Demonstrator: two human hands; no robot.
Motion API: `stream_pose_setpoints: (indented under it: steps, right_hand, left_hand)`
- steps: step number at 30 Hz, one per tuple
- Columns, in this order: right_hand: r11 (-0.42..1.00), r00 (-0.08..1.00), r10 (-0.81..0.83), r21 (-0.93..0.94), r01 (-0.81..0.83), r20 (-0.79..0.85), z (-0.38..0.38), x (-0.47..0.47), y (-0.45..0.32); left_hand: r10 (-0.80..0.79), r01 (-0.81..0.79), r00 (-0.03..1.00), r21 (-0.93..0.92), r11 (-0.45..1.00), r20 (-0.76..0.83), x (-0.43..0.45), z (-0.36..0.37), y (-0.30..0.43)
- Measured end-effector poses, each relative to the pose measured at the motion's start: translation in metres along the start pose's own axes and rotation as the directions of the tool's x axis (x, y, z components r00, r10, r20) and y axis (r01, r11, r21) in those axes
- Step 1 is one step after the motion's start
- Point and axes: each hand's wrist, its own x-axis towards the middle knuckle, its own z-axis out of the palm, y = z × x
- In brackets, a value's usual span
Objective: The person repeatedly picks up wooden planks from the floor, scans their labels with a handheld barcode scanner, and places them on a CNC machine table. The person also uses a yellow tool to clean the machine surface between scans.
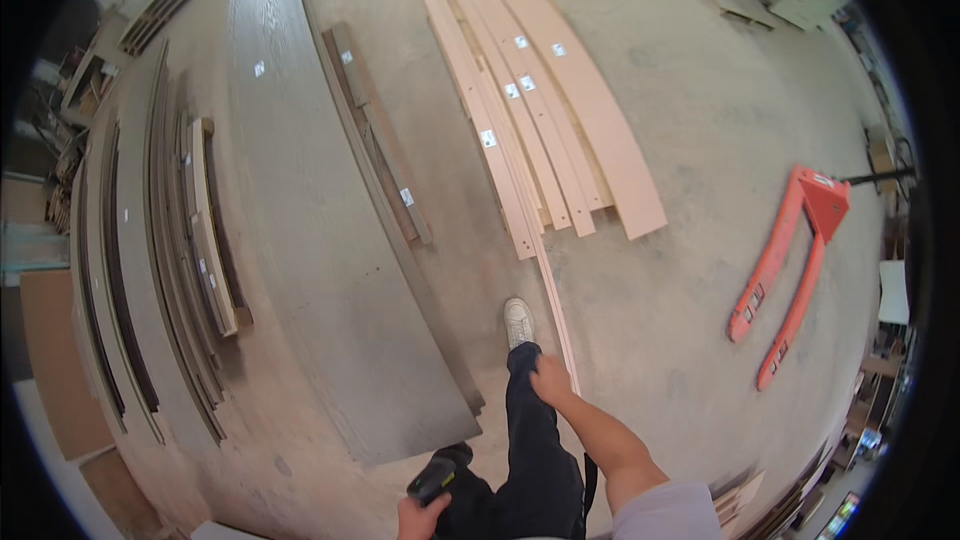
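My left hand, low in the picture, grips a black handheld barcode scanner with a yellow-green mark on its side. My right hand hangs in front of my dark trouser leg, fingers curled; their inner side is hidden. Right beside it pass long narrow pinkish strips, which run out from under a group of pinkish boards on the floor. Several of these boards bear small white labels. Left of my feet lies a large grey wood-grain panel, its near end close to the scanner.
A red pallet jack stands on the right. Narrow brown boards lie between the panel and the pinkish boards. Further left are stacks of grey-brown panels and a brown sheet. A wooden pallet leans at the back left.
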Motion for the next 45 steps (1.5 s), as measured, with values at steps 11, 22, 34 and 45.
stream_pose_setpoints:
  steps: [11, 22, 34, 45]
  right_hand:
    - [0.43, 0.53, 0.848, 0.551, -0.715, 0.025, 0.164, -0.48, 0.167]
    - [-0.199, 0.439, 0.864, 0.968, -0.155, 0.248, 0.35, -0.674, -0.021]
    - [-0.557, -0.233, 0.712, 0.735, 0.386, 0.662, 0.732, -0.99, -0.153]
    - [-0.715, -0.662, 0.036, 0.482, 0.506, 0.749, 0.756, -0.992, -0.385]
  left_hand:
    - [0.02, -0.064, 0.998, 0.836, 0.545, 0.064, 0.1, -0.196, -0.212]
    - [0.151, -0.472, 0.871, 0.882, -0.011, 0.468, 0.025, -0.051, -0.105]
    - [0.227, -0.954, 0.273, 0.233, 0.189, 0.935, -0.357, 0.308, -0.353]
    - [-0.953, -0.758, -0.099, -0.642, -0.115, 0.287, -0.548, 0.076, -0.837]
